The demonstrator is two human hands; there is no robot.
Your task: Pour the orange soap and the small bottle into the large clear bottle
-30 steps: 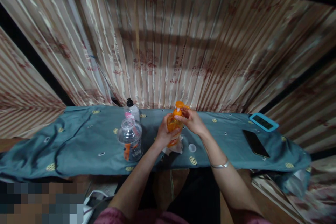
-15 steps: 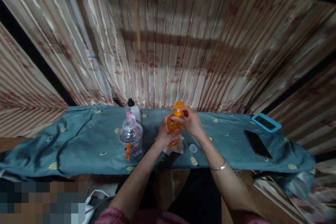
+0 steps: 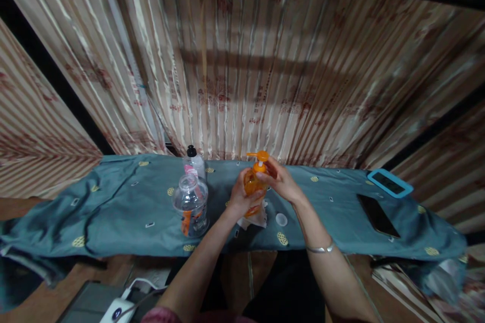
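Note:
My left hand [image 3: 239,197] wraps around the body of an orange pump bottle [image 3: 251,183] standing on a white tissue [image 3: 256,218] on the table. The fingers of my right hand [image 3: 278,181] pinch the orange pump head [image 3: 260,157] at its neck; the nozzle points left. A small clear cap [image 3: 281,219] lies on the cloth just right of the bottle.
A clear wide-mouth plastic bottle [image 3: 190,205] stands left of my hands, a white bottle with a black cap [image 3: 194,160] behind it. A black phone [image 3: 378,215] and a blue-framed device [image 3: 389,183] lie at the right on the teal cloth [image 3: 113,202]. Striped curtains hang behind.
The pump head has turned under my right hand, its nozzle swinging from pointing right to pointing left. The camera has tilted slightly; my left hand keeps its hold on the bottle.

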